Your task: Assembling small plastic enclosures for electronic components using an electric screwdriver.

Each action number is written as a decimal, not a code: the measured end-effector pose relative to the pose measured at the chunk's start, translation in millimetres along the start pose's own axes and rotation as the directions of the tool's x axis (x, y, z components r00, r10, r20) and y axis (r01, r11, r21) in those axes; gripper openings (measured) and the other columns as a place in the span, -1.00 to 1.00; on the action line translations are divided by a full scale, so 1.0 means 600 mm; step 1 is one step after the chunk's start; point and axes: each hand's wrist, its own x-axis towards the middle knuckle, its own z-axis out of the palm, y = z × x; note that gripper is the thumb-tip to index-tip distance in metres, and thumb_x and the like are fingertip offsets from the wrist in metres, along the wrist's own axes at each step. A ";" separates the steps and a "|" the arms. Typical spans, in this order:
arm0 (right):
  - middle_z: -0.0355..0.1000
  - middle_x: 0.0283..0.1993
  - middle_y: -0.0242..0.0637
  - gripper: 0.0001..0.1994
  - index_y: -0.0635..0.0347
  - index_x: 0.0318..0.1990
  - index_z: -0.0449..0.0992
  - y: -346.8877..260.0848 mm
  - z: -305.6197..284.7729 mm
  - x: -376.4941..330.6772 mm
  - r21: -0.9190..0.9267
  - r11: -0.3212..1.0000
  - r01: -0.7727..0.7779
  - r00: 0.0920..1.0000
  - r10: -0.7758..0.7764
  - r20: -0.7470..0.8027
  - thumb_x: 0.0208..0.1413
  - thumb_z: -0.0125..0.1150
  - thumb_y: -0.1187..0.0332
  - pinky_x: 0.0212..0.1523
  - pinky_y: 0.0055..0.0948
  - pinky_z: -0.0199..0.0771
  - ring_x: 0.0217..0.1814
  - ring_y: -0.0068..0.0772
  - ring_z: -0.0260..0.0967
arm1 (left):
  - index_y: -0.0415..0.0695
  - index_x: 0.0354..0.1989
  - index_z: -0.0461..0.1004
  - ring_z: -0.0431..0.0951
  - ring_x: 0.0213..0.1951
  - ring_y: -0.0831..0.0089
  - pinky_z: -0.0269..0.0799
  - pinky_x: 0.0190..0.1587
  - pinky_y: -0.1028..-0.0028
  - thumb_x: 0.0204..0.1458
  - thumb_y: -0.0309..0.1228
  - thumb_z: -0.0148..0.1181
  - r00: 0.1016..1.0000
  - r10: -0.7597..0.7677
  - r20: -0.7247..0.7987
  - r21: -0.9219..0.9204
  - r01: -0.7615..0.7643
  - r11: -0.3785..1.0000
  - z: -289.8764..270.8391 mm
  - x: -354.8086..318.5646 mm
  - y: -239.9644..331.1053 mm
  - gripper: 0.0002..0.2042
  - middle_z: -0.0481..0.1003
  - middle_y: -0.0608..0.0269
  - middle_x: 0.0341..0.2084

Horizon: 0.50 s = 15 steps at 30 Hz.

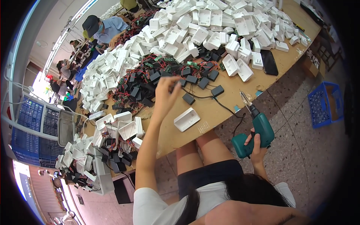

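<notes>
Left hand (166,91) raised over the table (225,97), fingers bent loosely and bunched toward the thumb; whether they pinch anything, cannot tell. Just beyond the fingertips: tangle of small black boxes (195,77) with red and black wires and green circuit boards (192,63). One black box (188,98) lies just right of the fingers, on its own. A white plastic shell (186,119) sits on bare tabletop below the hand, near the wrist, not touching.

Right hand (257,144) off the table edge, above the lap, fingers wrapped tight round the grip of a teal power screwdriver (255,133), bit pointing up toward the table. Black cord runs from the tool onto the tabletop.

Large heap of white shells (217,26) well past the left fingers. Black phone (269,62) far right of them. Blue crate (325,105) on the floor.
</notes>
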 end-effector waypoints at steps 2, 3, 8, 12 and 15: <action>0.43 -0.03 -0.30 -0.68 0.31 0.09 0.43 -0.015 0.007 -0.010 0.000 1.000 0.006 1.000 -0.006 -0.004 0.49 0.00 0.19 -0.31 -0.41 0.49 -0.34 -0.51 0.42 | -0.18 0.03 0.62 0.65 -0.22 0.39 0.56 -0.21 0.46 0.21 -0.49 0.33 0.997 -0.058 -0.047 0.033 0.060 0.998 0.020 0.046 -0.029 -0.77 0.59 0.10 -0.19; 0.43 -0.04 -0.29 -0.67 0.31 0.08 0.44 -0.025 0.011 -0.014 0.001 1.000 0.009 1.000 -0.009 -0.006 0.49 0.01 0.18 -0.31 -0.42 0.49 -0.35 -0.52 0.42 | -0.18 0.00 0.62 0.65 -0.23 0.36 0.56 -0.22 0.43 0.19 -0.47 0.35 0.994 -0.097 -0.058 0.070 0.101 0.992 0.033 0.066 -0.049 -0.77 0.60 0.12 -0.26; 0.46 -0.22 -0.28 -0.67 0.29 0.08 0.45 -0.060 -0.011 -0.030 0.003 0.999 0.041 0.999 -0.041 0.006 0.50 0.01 0.16 -0.32 -0.43 0.47 -0.36 -0.51 0.42 | -0.12 -0.10 0.60 0.66 -0.40 0.15 0.55 -0.29 0.22 0.03 -0.41 0.46 0.998 -0.029 -0.055 0.332 0.045 0.942 0.085 0.118 -0.067 -0.73 0.63 0.20 -0.44; 0.44 -0.41 -0.31 -0.67 0.28 0.08 0.46 -0.073 -0.034 -0.019 -0.015 0.997 0.074 0.997 -0.074 -0.038 0.50 0.01 0.16 -0.31 -0.44 0.46 -0.36 -0.50 0.42 | -0.16 -0.16 0.60 0.69 -0.47 0.22 0.54 -0.32 0.28 0.01 -0.51 0.44 0.957 -0.289 0.002 0.058 0.288 0.956 0.076 0.140 -0.047 -0.78 0.66 0.15 -0.56; 0.47 -0.28 -0.29 -0.67 0.29 0.09 0.45 -0.066 -0.054 -0.013 -0.014 0.999 0.042 0.998 -0.043 -0.037 0.50 0.00 0.16 -0.31 -0.43 0.48 -0.36 -0.50 0.42 | -0.22 -0.15 0.64 0.60 -0.46 0.61 0.48 -0.33 0.55 0.08 -0.51 0.43 0.885 -0.423 0.193 -0.175 0.456 0.873 0.045 0.151 -0.017 -0.82 0.61 0.36 -0.56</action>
